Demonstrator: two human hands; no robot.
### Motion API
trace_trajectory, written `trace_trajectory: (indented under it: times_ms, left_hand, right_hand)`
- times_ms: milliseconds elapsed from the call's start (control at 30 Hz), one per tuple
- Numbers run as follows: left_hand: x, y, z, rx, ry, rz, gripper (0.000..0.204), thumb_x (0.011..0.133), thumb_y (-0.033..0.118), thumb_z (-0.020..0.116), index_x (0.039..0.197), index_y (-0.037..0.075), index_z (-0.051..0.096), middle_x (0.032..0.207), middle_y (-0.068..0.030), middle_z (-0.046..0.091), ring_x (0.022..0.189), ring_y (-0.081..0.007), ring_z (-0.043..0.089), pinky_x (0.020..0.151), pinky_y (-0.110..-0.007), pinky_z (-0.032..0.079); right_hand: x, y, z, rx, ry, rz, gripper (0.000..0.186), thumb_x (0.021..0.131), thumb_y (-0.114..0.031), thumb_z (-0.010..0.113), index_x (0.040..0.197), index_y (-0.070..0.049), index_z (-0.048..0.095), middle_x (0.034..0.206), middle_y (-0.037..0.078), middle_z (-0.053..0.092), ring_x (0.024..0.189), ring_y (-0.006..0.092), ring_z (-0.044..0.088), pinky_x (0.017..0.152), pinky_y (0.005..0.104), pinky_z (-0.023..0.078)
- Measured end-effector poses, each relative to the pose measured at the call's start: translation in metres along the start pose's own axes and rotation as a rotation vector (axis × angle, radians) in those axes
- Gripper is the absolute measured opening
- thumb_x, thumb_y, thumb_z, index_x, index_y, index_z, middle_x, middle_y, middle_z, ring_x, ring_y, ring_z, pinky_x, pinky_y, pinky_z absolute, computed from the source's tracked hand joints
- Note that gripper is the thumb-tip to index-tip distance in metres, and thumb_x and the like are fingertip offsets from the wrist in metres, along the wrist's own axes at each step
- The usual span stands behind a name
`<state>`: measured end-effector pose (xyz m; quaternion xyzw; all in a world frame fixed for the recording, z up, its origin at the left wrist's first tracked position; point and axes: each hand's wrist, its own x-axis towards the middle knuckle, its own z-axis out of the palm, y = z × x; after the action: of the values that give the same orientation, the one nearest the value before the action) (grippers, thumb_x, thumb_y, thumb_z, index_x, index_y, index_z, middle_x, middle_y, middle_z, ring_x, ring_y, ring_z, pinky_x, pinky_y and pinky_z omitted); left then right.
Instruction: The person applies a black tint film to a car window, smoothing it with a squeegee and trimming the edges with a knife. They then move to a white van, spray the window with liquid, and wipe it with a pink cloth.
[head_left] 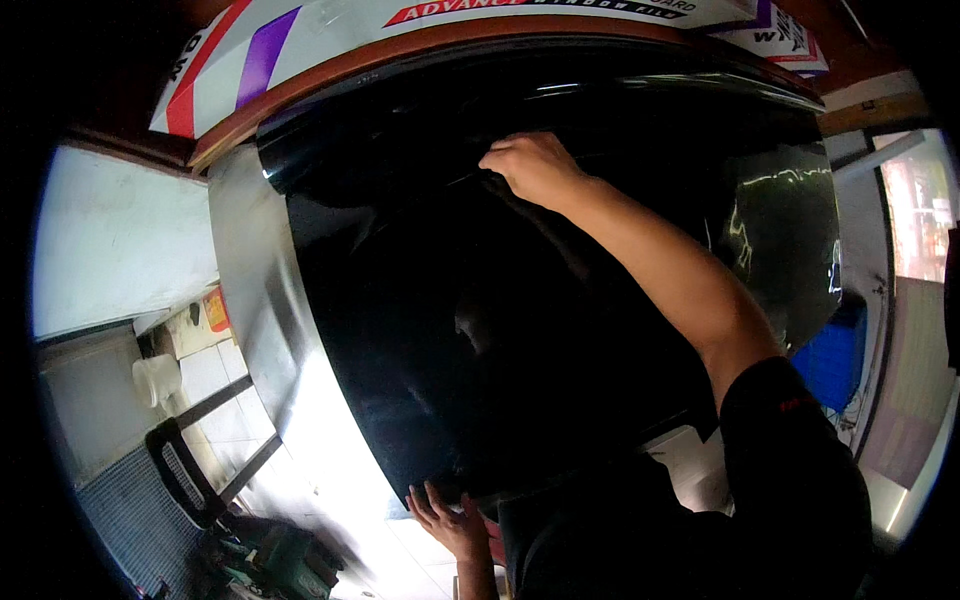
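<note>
The scene is seen by one wide fisheye camera worn on the head, which is pointed forward and slightly down at close range onto a dark film sheet (480, 330), with straight edges bent toward the rim.

My right arm stretches up and forward, right hand (535, 165) curled with knuckles up. My left hand (447, 518) sits low, fingers spread, palm pressing forward.

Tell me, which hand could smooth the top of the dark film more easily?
Probably the right hand: it already rests high on the dark film, near the top edge. The left hand is pressed flat at the film's bottom edge, far from the top.
</note>
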<state>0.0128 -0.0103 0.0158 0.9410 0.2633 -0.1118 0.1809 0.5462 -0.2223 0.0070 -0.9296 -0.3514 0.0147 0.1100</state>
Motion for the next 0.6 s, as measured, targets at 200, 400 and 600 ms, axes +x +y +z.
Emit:
trace_trajectory:
  times_ms: [200,400,600]
  left_hand:
    - [0.0,0.009,-0.004,0.009,-0.022,-0.043,0.077,0.081,0.011,0.074,0.151,0.007,0.041,0.157,-0.0271,0.034,0.147,-0.0495,0.027,0.119,-0.063,0.028]
    - [-0.002,0.005,0.002,0.013,0.016,0.0,0.077,0.081,0.012,0.073,0.151,0.006,0.041,0.158,-0.0259,0.033,0.148,-0.0488,0.027,0.119,-0.064,0.027]
    - [-0.004,0.002,0.006,0.024,0.0,-0.01,0.078,0.083,0.012,0.072,0.153,0.008,0.037,0.158,-0.0254,0.032,0.148,-0.0494,0.027,0.119,-0.065,0.026]
  right_hand:
    - [-0.018,0.033,0.003,0.029,0.105,-0.042,0.025,0.081,0.0,0.066,0.103,-0.009,0.073,0.098,0.009,0.072,0.096,0.03,0.07,0.082,0.0448,0.059]
    - [-0.034,0.049,-0.016,0.038,0.037,0.076,0.024,0.092,0.0,0.059,0.109,-0.007,0.076,0.111,0.008,0.075,0.104,0.0254,0.071,0.091,0.0396,0.06]
    - [-0.052,0.086,-0.01,-0.013,0.106,0.038,0.027,0.086,-0.002,0.063,0.109,-0.012,0.075,0.109,0.007,0.074,0.1,0.0278,0.072,0.085,0.0444,0.06]
